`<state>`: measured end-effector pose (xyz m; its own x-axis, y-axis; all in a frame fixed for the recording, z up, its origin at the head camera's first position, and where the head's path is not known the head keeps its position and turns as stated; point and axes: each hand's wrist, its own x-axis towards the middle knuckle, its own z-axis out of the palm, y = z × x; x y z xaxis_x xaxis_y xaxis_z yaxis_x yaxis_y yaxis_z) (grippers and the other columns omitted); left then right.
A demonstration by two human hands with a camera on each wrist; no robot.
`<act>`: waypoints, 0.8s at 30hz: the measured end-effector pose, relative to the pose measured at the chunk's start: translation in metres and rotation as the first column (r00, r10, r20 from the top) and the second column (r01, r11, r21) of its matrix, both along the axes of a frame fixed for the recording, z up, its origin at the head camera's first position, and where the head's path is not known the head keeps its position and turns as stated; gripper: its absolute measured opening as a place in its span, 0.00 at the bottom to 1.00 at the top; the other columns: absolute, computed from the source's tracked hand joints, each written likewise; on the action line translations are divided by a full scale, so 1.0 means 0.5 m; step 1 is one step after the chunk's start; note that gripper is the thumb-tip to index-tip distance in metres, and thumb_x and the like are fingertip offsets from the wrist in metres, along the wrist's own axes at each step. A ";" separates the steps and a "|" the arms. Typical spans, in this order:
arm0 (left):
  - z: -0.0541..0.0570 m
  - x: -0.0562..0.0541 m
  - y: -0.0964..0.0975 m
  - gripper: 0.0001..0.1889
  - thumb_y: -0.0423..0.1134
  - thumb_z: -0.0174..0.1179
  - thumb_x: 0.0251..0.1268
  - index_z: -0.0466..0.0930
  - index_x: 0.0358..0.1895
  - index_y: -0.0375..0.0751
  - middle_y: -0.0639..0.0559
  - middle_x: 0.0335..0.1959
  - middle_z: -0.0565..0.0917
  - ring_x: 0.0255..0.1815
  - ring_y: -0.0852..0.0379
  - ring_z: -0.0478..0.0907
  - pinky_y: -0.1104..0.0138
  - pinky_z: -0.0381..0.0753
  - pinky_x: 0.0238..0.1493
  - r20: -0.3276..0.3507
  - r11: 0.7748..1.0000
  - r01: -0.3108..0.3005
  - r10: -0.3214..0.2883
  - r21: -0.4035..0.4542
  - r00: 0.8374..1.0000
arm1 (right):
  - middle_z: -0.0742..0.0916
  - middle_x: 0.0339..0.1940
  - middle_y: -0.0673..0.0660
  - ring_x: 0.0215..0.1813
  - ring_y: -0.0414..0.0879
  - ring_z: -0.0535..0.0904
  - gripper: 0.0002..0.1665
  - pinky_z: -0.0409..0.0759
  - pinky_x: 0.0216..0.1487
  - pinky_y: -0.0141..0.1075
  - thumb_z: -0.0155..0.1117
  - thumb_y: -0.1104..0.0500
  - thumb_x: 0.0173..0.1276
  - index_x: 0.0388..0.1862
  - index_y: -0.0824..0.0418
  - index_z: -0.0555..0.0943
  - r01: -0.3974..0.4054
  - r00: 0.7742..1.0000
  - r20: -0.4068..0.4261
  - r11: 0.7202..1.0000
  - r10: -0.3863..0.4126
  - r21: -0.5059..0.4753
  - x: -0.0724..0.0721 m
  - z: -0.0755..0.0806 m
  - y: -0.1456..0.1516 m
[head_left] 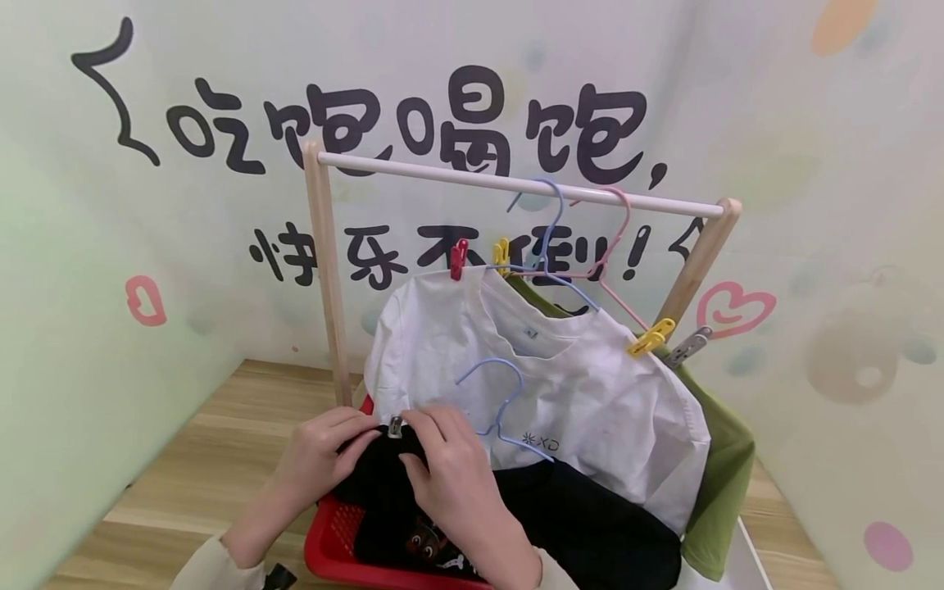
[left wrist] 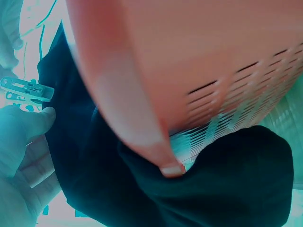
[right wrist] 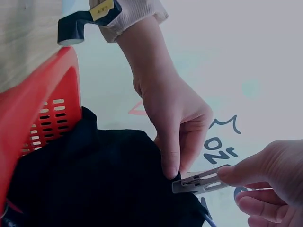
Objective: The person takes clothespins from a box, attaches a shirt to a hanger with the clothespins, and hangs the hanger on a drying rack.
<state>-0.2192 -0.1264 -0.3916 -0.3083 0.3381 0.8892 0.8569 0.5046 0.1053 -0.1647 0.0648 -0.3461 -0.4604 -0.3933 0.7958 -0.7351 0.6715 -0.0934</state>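
A black shirt (head_left: pixel 590 508) on a blue hanger (head_left: pixel 509 401) lies over a red basket (head_left: pixel 332 533). My left hand (head_left: pixel 324 447) pinches the shirt's fabric at its left shoulder. Right beside those fingertips, a grey clothespin (right wrist: pixel 201 182) sits with its tip over the cloth edge. My right hand (right wrist: pixel 265 184) holds the clothespin's tail end, thumb on top. In the left wrist view, the clothespin (left wrist: pixel 28 90) stands just above the left thumb, and black cloth drapes over the basket's rim (left wrist: pixel 175 170).
Behind stands a wooden rack with a white rod (head_left: pixel 516 178). A white shirt (head_left: pixel 435 328) and a green garment (head_left: pixel 726 459) hang there on blue and pink hangers. Red, yellow and grey clothespins (head_left: pixel 687 347) grip their shoulders. The wood-grain tabletop (head_left: pixel 199 459) extends leftward.
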 end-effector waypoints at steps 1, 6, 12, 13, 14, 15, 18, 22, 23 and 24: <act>-0.001 -0.001 0.000 0.22 0.48 0.47 0.71 0.84 0.29 0.37 0.51 0.26 0.82 0.26 0.57 0.79 0.66 0.79 0.28 -0.004 1.000 0.002 -0.002 -0.001 1.000 | 0.80 0.38 0.54 0.41 0.46 0.76 0.28 0.76 0.44 0.34 0.77 0.70 0.40 0.44 0.64 0.79 -0.007 1.000 -0.001 1.000 0.007 0.003 0.004 -0.001 0.006; -0.005 -0.007 0.002 0.21 0.48 0.47 0.71 0.84 0.29 0.37 0.51 0.26 0.82 0.26 0.56 0.79 0.66 0.79 0.28 -0.023 1.000 0.021 -0.021 -0.001 1.000 | 0.80 0.39 0.53 0.42 0.44 0.76 0.27 0.76 0.44 0.33 0.77 0.69 0.42 0.45 0.64 0.79 -0.019 1.000 0.013 1.000 0.019 0.016 0.024 -0.006 0.039; -0.006 -0.005 0.002 0.21 0.48 0.48 0.71 0.84 0.29 0.38 0.52 0.26 0.82 0.25 0.57 0.79 0.67 0.79 0.29 0.003 1.000 0.015 -0.015 0.002 1.000 | 0.80 0.42 0.52 0.42 0.44 0.76 0.28 0.76 0.44 0.32 0.77 0.68 0.42 0.46 0.64 0.79 -0.013 1.000 0.014 1.000 0.013 -0.005 0.047 -0.012 0.081; -0.006 -0.004 0.002 0.21 0.49 0.48 0.71 0.84 0.28 0.38 0.52 0.25 0.82 0.26 0.57 0.79 0.67 0.79 0.29 0.010 1.000 0.015 -0.016 0.005 1.000 | 0.80 0.42 0.52 0.42 0.44 0.76 0.29 0.76 0.44 0.31 0.78 0.68 0.42 0.46 0.64 0.79 -0.011 1.000 0.013 1.000 0.011 -0.007 0.050 -0.014 0.088; -0.006 -0.003 0.002 0.22 0.49 0.48 0.71 0.84 0.28 0.38 0.51 0.25 0.82 0.25 0.57 0.79 0.68 0.79 0.29 0.007 1.000 0.015 -0.015 0.007 1.000 | 0.80 0.42 0.52 0.42 0.44 0.76 0.29 0.76 0.44 0.31 0.77 0.68 0.42 0.46 0.63 0.79 -0.007 1.000 0.010 1.000 0.007 -0.008 0.053 -0.016 0.096; -0.006 -0.003 0.002 0.22 0.49 0.48 0.71 0.84 0.28 0.38 0.51 0.25 0.82 0.25 0.57 0.79 0.68 0.79 0.29 0.007 1.000 0.013 -0.013 0.008 1.000 | 0.80 0.42 0.53 0.42 0.44 0.76 0.28 0.76 0.44 0.31 0.77 0.67 0.42 0.46 0.63 0.79 -0.007 1.000 0.005 1.000 0.007 -0.013 0.057 -0.019 0.104; -0.006 -0.002 0.003 0.21 0.49 0.48 0.71 0.84 0.28 0.38 0.51 0.25 0.82 0.25 0.56 0.79 0.68 0.79 0.29 0.003 1.000 0.013 -0.013 0.013 1.000 | 0.81 0.43 0.53 0.43 0.46 0.77 0.18 0.75 0.46 0.32 0.70 0.61 0.57 0.46 0.63 0.79 0.005 1.000 -0.003 1.000 -0.005 -0.030 0.065 -0.026 0.130; -0.006 -0.005 0.004 0.21 0.48 0.48 0.71 0.84 0.29 0.38 0.51 0.26 0.82 0.25 0.56 0.79 0.67 0.79 0.29 -0.013 1.000 0.016 -0.016 0.009 1.000 | 0.81 0.43 0.53 0.44 0.47 0.77 0.19 0.74 0.49 0.32 0.50 0.49 0.71 0.46 0.62 0.80 0.044 0.999 0.000 0.998 -0.044 -0.054 0.077 -0.037 0.166; -0.006 -0.006 0.004 0.21 0.48 0.48 0.71 0.84 0.29 0.38 0.51 0.26 0.82 0.25 0.56 0.79 0.67 0.79 0.29 -0.013 1.000 0.017 -0.017 0.007 1.000 | 0.81 0.43 0.53 0.44 0.47 0.77 0.21 0.74 0.48 0.32 0.49 0.48 0.72 0.46 0.62 0.80 0.056 0.998 -0.009 0.997 -0.057 -0.059 0.080 -0.039 0.174; -0.006 -0.007 0.003 0.22 0.48 0.47 0.71 0.84 0.29 0.37 0.51 0.26 0.82 0.25 0.56 0.79 0.67 0.79 0.29 -0.020 1.000 0.019 -0.019 0.006 1.000 | 0.81 0.43 0.53 0.43 0.47 0.77 0.22 0.74 0.48 0.32 0.47 0.47 0.72 0.46 0.62 0.80 0.072 0.997 -0.013 0.995 -0.073 -0.062 0.082 -0.042 0.183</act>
<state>-0.2229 -0.1248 -0.3946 -0.2838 0.3378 0.8974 0.8683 0.4877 0.0910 -0.1236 0.1561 -0.3670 -0.4739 -0.3096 0.8243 -0.6860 0.7168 -0.1252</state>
